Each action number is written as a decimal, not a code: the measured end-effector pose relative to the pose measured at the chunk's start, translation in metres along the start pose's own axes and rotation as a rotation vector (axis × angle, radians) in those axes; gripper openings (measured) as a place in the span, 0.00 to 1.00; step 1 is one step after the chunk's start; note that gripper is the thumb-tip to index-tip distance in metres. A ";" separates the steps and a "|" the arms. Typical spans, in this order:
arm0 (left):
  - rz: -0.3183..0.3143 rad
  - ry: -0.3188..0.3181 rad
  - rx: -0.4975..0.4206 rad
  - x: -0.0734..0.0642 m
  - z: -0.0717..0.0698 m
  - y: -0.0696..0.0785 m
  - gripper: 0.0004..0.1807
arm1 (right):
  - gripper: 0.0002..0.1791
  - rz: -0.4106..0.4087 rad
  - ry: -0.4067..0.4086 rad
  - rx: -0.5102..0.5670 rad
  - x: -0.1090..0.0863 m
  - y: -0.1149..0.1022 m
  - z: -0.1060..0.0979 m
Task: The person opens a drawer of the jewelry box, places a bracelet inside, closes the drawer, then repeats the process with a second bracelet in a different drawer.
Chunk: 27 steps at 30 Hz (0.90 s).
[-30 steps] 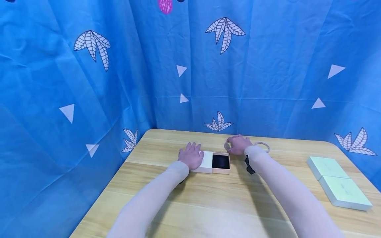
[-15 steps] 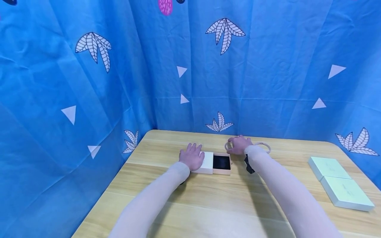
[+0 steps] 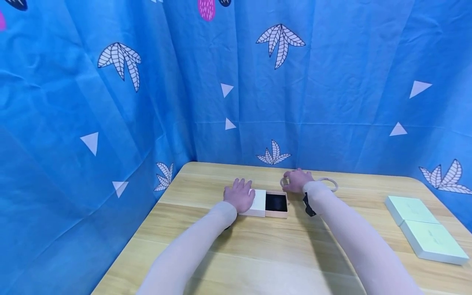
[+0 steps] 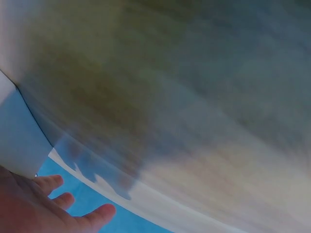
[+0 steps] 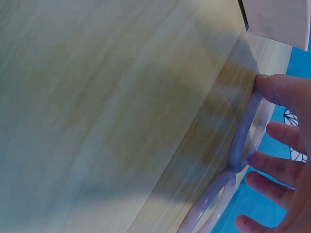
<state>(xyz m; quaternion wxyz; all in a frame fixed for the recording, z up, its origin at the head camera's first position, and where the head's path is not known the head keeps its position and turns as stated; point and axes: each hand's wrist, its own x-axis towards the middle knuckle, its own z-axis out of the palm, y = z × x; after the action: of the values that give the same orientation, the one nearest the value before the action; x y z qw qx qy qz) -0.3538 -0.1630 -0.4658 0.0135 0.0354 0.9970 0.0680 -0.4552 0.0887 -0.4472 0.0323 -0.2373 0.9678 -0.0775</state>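
My left hand (image 3: 239, 196) rests on the white sleeve (image 3: 259, 203) of a small slide-out box, its fingers spread. From the sleeve's right side a pale pink drawer (image 3: 276, 214) with a black lining sticks out. To the right of it, my right hand (image 3: 298, 180) reaches down to a pale bangle (image 5: 241, 131). In the right wrist view the thumb is at one end of that bangle and a fingertip at the other, pinching across it. A second pale bangle (image 5: 206, 201) lies beside it, partly behind my right wrist in the head view.
Two pale green boxes, a farther one (image 3: 411, 209) and a nearer one (image 3: 434, 241), lie end to end at the right of the wooden table (image 3: 287, 254). A blue patterned curtain (image 3: 324, 82) hangs along the table's back and sides.
The head view has shifted slightly, so everything sits a little lower and farther right. Both hands keep their places at the box and the bangle.
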 end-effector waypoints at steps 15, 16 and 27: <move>0.005 0.038 0.015 -0.002 0.004 0.000 0.33 | 0.31 -0.022 0.033 0.003 -0.003 -0.004 0.001; 0.003 0.032 0.015 -0.002 0.004 0.000 0.33 | 0.31 -0.023 0.036 0.006 -0.003 -0.003 0.002; -0.001 0.042 0.024 -0.001 0.007 0.000 0.33 | 0.32 -0.037 0.063 -0.004 -0.005 -0.004 0.000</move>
<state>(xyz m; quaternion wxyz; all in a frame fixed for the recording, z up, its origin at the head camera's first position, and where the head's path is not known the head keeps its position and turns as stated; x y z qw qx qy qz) -0.3524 -0.1621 -0.4728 -0.0080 0.0338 0.9978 0.0566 -0.4488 0.0876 -0.4467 -0.0002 -0.2527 0.9639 -0.0836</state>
